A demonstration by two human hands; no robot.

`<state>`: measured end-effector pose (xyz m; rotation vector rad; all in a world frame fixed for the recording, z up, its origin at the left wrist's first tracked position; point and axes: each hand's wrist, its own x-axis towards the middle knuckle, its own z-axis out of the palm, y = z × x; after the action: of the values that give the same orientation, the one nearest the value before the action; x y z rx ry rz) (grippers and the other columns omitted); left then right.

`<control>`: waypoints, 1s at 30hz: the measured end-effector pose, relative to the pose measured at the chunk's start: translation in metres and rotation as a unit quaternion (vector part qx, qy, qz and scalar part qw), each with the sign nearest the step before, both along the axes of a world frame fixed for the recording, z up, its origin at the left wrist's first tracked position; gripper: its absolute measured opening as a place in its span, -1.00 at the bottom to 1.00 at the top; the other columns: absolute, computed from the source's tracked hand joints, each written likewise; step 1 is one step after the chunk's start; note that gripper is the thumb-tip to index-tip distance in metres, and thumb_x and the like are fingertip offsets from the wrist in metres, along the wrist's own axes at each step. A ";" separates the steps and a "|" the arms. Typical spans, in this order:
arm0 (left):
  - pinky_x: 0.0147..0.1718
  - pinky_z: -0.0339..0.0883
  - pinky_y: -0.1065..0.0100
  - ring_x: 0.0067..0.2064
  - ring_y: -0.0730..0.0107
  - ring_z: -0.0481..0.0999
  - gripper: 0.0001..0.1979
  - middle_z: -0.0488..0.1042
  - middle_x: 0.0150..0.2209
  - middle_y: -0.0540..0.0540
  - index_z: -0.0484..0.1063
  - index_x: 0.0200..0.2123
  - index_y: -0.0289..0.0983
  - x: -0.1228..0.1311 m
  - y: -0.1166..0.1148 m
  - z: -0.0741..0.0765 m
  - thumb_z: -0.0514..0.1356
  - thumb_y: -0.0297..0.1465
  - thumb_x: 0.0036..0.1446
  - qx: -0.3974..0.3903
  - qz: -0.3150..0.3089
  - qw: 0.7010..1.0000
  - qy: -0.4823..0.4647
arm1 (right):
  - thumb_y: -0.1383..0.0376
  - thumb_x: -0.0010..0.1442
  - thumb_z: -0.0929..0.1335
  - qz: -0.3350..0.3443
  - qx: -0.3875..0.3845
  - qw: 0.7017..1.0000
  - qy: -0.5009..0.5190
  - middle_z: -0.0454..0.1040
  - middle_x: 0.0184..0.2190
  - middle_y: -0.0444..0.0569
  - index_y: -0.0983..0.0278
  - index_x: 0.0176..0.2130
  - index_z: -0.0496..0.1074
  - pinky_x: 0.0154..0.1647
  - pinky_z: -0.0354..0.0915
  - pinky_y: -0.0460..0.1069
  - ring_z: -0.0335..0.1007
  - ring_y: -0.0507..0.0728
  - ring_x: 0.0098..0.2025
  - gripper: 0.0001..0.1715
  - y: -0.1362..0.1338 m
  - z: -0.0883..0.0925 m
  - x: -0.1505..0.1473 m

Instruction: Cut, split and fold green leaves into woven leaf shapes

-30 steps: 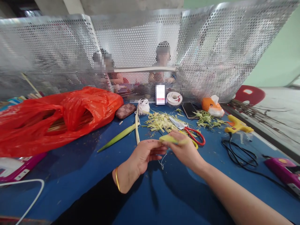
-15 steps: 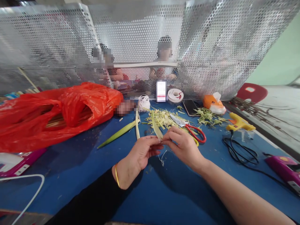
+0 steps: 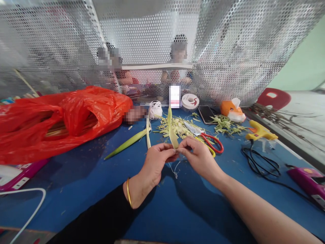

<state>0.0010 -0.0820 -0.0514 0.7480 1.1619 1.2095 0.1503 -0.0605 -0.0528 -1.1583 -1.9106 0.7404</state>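
Both hands meet over the middle of the blue table (image 3: 154,217), pinching the lower end of a pale green leaf strip (image 3: 172,132) that stands up and tapers to a point. My left hand (image 3: 156,166), with a gold bangle at the wrist, is closed on its base. My right hand (image 3: 198,157) pinches the same end from the right, fingertips touching the left ones. Thin white thread (image 3: 175,171) dangles below the fingers. Left of the hands lie a longer green leaf (image 3: 127,144) and a narrow pale strip (image 3: 148,134). Red-handled scissors (image 3: 212,142) rest just beyond my right hand.
Leaf scraps (image 3: 177,127) lie behind the hands. A red plastic bag (image 3: 101,105) fills the left. At the back are a white string ball (image 3: 155,109), a ribbon spool (image 3: 190,101) and a phone (image 3: 207,114). A yellow glue gun (image 3: 261,131) with its black cable (image 3: 259,166) lies right.
The leaf strip has turned from leaning left to nearly upright, its tip now higher. Both hands have shifted only slightly and keep their pinch.
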 end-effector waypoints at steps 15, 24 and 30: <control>-0.31 0.40 0.42 -0.40 0.42 0.55 -0.91 0.58 -0.47 -0.05 0.55 -0.45 -0.33 -0.002 -0.002 0.006 0.33 -0.46 -0.13 0.021 -0.044 0.999 0.019 | 0.30 0.00 0.41 -0.021 -0.123 0.976 0.181 0.44 -0.53 -0.19 0.22 -0.34 0.35 -0.42 0.25 -0.02 0.36 0.07 -0.47 -0.82 0.003 -0.006 -0.003; -0.33 0.38 0.45 -0.43 0.46 0.54 -0.81 0.58 -0.51 0.00 0.52 -0.46 -0.30 0.002 -0.003 0.008 0.41 -0.49 -0.24 0.070 -0.025 0.994 0.079 | 0.32 -0.06 0.41 -0.035 -0.139 0.970 0.199 0.45 -0.58 -0.22 0.24 -0.30 0.34 -0.43 0.26 -0.01 0.37 0.07 -0.51 -0.75 0.004 -0.001 -0.003; -0.32 0.41 0.38 -0.46 0.43 0.53 -0.83 0.57 -0.52 -0.02 0.54 -0.46 -0.33 0.003 -0.003 0.008 0.39 -0.45 -0.23 0.052 -0.017 0.997 0.050 | 0.31 -0.01 0.41 -0.038 -0.119 0.972 0.198 0.44 -0.60 -0.22 0.24 -0.31 0.34 -0.41 0.29 0.00 0.39 0.08 -0.51 -0.79 0.002 -0.001 -0.003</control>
<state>0.0038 -0.0851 -0.0435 0.9122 1.1700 1.2237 0.1477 -0.0584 -0.0536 -1.1180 -1.4671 1.0908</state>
